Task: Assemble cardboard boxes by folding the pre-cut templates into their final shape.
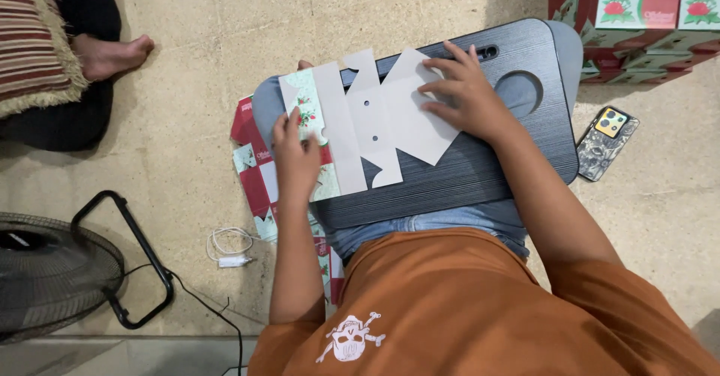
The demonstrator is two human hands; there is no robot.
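Note:
A flat die-cut cardboard box blank [375, 121] lies grey side up on a dark lap desk [465, 173] across my knees. Its left flap is folded over and shows a pale green floral print. My left hand [296, 151] presses down on that folded flap at the blank's left end. My right hand [461, 91] rests with spread fingers on the blank's right flap, holding it flat against the desk.
More printed red-and-green box blanks [255, 173] lie on the floor under the desk's left edge. A stack of similar blanks [637, 16] sits top right, a phone [606, 142] beside it. A fan [52, 271], a white cable [229, 245] and another person's foot [112, 53] are at left.

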